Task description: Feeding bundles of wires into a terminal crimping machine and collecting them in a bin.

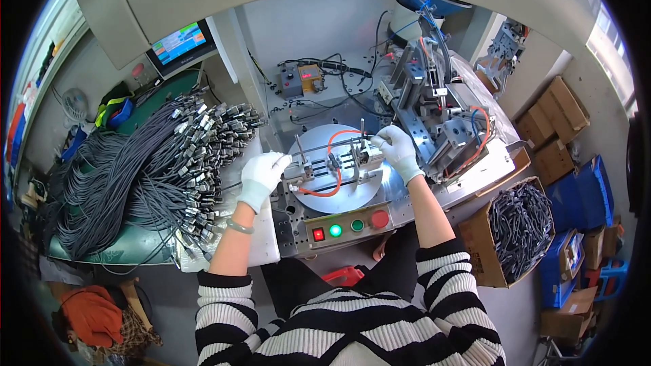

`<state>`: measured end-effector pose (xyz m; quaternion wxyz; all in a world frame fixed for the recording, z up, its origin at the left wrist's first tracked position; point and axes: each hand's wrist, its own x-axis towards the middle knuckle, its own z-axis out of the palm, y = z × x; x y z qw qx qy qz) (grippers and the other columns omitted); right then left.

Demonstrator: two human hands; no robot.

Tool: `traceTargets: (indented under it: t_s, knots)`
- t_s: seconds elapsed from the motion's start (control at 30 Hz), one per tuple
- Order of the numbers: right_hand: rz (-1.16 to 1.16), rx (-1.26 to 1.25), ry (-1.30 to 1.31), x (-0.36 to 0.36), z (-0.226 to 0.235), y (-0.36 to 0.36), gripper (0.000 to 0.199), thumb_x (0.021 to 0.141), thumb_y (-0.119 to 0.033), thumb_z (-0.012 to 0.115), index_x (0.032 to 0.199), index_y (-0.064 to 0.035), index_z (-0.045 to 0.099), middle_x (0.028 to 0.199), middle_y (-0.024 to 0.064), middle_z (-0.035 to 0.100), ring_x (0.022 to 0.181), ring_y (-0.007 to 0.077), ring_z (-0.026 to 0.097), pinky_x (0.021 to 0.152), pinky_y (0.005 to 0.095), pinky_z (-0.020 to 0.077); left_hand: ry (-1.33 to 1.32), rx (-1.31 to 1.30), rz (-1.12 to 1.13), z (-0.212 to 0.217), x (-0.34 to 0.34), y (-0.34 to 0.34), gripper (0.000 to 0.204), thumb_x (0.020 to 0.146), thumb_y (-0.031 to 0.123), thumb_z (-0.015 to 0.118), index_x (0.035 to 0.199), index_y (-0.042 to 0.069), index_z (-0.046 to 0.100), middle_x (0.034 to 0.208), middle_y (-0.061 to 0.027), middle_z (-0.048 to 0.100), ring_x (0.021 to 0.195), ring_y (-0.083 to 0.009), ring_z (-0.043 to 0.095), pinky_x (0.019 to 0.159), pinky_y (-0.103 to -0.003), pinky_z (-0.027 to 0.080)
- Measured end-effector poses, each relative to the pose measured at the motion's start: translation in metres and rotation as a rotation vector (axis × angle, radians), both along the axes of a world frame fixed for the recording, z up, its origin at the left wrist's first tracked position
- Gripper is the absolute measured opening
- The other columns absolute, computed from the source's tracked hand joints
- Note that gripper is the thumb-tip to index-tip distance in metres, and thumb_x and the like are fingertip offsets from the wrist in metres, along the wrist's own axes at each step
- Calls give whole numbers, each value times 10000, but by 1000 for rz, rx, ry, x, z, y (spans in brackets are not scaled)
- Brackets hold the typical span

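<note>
A round silver turntable (325, 201) in front of me carries a metal clamping fixture with upright pins and orange air hoses (323, 194). My left hand (263, 177), in a white glove, is closed in a pinch by the left clamp block (298, 169). Thin dark cable shows just left of that hand; what its fingertips hold is too small to make out. Also gloved in white, my right hand (399, 152) pinches at the right clamp block (369, 154), its fingertips partly hiding whatever is between them. Several short dark pieces lie across the fixture's middle (346, 160).
Bundled grey cables with metal connectors (203, 156) heap up at left. In front of the turntable is a button panel (347, 226) with lit red and green buttons. A metal press mechanism (434, 102) stands at right, above a cardboard box (483, 247) of black parts. A screen (180, 44) hangs back left.
</note>
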<state>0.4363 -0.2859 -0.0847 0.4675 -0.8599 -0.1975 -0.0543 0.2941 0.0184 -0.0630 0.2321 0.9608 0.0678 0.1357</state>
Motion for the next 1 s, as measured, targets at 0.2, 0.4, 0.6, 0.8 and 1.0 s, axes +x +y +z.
traceTargets:
  t_s: [0.2,0.4,0.6,0.8,1.0]
  knots:
    - [-170,-79,156,-18,10,18,239,817,-272,697,851,-38,662,729,31,597,645,144,514,624,265,436,115,-46,90,13,-12,19,361,890,408,533,868,102,724,831,-79,700,688,-321,597,638,-388,454]
    - [-183,7,127,-56,1,-33,266,816,-288,677,845,-25,648,701,48,604,610,175,522,604,287,441,181,-52,-57,17,-36,13,362,902,390,526,849,96,730,784,-72,699,666,-290,596,648,-382,458]
    - [-137,37,210,-92,6,-75,226,822,-245,667,850,-23,644,687,20,573,615,133,493,600,260,423,100,-187,-282,15,-53,-3,299,890,332,572,854,90,743,740,-56,697,622,-232,584,624,-337,457]
    - [-125,148,235,-105,8,-89,172,830,-188,655,849,-18,635,691,3,556,619,111,474,602,237,412,179,-212,-251,27,-68,24,237,863,281,618,878,83,747,733,-47,699,596,-207,572,601,-299,453]
    - [-107,181,247,-110,10,-92,144,834,-159,646,841,-16,625,701,-1,547,625,104,464,608,225,407,126,-230,-221,26,-71,18,224,856,266,624,878,80,747,734,-53,698,593,-229,571,594,-298,450]
